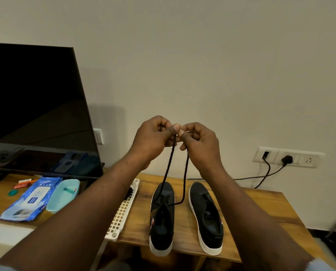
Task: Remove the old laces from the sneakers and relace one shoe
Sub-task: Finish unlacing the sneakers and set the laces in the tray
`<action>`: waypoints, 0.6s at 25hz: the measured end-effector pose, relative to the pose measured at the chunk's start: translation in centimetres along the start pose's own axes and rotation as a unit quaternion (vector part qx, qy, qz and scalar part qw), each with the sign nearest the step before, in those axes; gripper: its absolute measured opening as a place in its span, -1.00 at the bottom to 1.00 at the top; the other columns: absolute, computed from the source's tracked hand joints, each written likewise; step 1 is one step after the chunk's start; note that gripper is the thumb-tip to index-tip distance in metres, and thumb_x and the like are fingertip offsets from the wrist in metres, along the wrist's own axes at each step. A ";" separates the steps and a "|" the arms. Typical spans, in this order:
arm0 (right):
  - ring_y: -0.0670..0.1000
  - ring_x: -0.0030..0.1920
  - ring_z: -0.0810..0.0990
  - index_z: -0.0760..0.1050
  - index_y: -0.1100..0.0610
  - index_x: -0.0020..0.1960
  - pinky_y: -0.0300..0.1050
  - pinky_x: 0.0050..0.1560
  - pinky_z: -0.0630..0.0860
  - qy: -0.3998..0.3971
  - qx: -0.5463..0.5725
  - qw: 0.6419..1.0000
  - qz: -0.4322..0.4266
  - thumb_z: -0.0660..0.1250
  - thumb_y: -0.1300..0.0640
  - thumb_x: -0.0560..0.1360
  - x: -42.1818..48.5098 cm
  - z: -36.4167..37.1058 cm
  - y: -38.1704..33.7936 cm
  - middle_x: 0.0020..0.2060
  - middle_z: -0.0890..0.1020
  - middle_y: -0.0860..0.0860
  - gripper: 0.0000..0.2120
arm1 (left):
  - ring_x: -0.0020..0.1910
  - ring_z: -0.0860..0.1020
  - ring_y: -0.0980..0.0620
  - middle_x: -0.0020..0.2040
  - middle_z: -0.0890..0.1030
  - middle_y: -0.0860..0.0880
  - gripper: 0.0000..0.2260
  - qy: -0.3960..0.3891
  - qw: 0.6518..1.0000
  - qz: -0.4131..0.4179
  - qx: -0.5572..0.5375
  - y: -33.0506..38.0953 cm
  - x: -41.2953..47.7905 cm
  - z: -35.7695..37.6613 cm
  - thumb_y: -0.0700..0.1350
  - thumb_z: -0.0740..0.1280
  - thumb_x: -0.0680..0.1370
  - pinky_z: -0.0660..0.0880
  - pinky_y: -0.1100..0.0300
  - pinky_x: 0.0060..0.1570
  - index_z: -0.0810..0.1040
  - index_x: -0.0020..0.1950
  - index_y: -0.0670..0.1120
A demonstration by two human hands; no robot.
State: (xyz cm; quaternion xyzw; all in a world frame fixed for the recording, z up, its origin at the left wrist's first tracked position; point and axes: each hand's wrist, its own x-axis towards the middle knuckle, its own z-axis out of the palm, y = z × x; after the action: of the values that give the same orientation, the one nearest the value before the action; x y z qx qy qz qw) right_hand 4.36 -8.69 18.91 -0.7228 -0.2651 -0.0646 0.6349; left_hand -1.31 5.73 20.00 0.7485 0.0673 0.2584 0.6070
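The left hand [151, 141] and right hand [200, 145] are raised together in front of the wall, knuckles almost touching. Each has its thumb and forefinger closed in a pinch on one end of a black lace [169, 163], with the other fingers curled in. The thumbnails sit side by side at the top of the pinch; the lace tips themselves are hidden inside the fingers.

From the hands the two strands fall toward 6 o'clock, spreading slightly apart, down to the left sneaker [161, 222]. One strand goes into the eyelets near the toe; the other bends in from the shoe's 3 o'clock side, crossing the gap between the pair.

The right sneaker [206, 218] stands just beside it at 3 o'clock, apart from it, with bare eyelets showing. Both are black with white soles, toes toward the wall, and their heels hang over the near edge of the wooden table [261, 208].

At 9 o'clock of the left sneaker lies a white perforated tray [122, 214], its near corner also past the table edge. Farther out at 9 o'clock are a teal tray [62, 194] and a blue wipes pack [30, 200]. A dark television [36, 104] stands at 10 o'clock. Bare tabletop lies at 3 o'clock of the right sneaker, and a wall socket plate [288, 156] sits at 2 o'clock.
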 end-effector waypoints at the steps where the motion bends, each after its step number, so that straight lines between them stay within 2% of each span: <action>1: -0.09 -0.31 0.68 0.65 0.07 0.01 -0.19 -0.23 0.57 0.011 0.006 1.000 0.015 0.44 0.12 0.61 -0.2 0.2 0.4 -0.25 0.73 -0.01 -0.97 | -0.24 0.70 0.00 -0.12 0.71 -0.20 -0.80 -0.010 1.000 -0.006 0.001 -0.4 -0.2 0.1 -0.10 0.45 0.62 0.69 0.10 -0.10 0.57 0.06 -0.23; 5: -0.08 -0.26 0.67 0.65 0.09 -0.04 -0.27 -0.26 0.54 0.030 0.028 0.998 0.052 0.48 0.14 0.58 -0.7 1.1 2.5 -0.20 0.73 0.02 -0.96 | -0.20 0.74 -0.04 -0.14 0.72 -0.19 -0.81 -0.004 1.000 -0.023 0.014 -2.6 -1.0 0.3 -0.12 0.50 0.57 0.70 0.04 -0.06 0.58 0.02 -0.20; 9: -0.06 -0.34 0.63 0.61 0.11 0.04 -0.19 -0.27 0.50 0.024 0.057 0.992 0.108 0.36 0.17 0.66 -1.9 1.5 5.3 -0.23 0.73 0.03 -0.94 | -0.21 0.72 0.14 -0.20 0.70 -0.01 -0.87 0.010 0.990 0.036 0.138 -5.4 -2.1 0.3 -0.10 0.52 0.56 0.64 0.19 -0.12 0.59 -0.04 -0.05; 12: -0.09 -0.35 0.62 0.60 0.06 0.02 -0.23 -0.29 0.52 0.034 0.016 0.995 0.096 0.37 0.15 0.66 -3.4 2.2 7.9 -0.26 0.71 0.02 -0.94 | -0.21 0.73 0.09 -0.21 0.70 -0.03 -0.91 0.008 0.996 0.023 0.085 -8.1 -3.3 1.4 -0.14 0.50 0.57 0.68 0.00 -0.02 0.60 -0.02 -0.06; 15: -0.15 -0.32 0.65 0.61 0.06 0.02 -0.26 -0.27 0.53 0.044 0.002 0.994 0.105 0.39 0.16 0.65 -4.5 2.8 10.5 -0.23 0.73 0.02 -0.96 | -0.15 0.75 0.02 -0.16 0.74 -0.06 -0.88 0.019 0.999 -0.046 0.017 -11.2 -4.0 2.2 -0.20 0.41 0.64 0.65 -0.16 0.11 0.59 0.12 0.00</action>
State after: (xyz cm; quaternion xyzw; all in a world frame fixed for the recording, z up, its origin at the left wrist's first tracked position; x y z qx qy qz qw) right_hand 4.77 -7.93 7.22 -0.7417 -0.1600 -0.0286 0.6508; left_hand -1.34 5.02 7.93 0.7500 0.1171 0.2430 0.6039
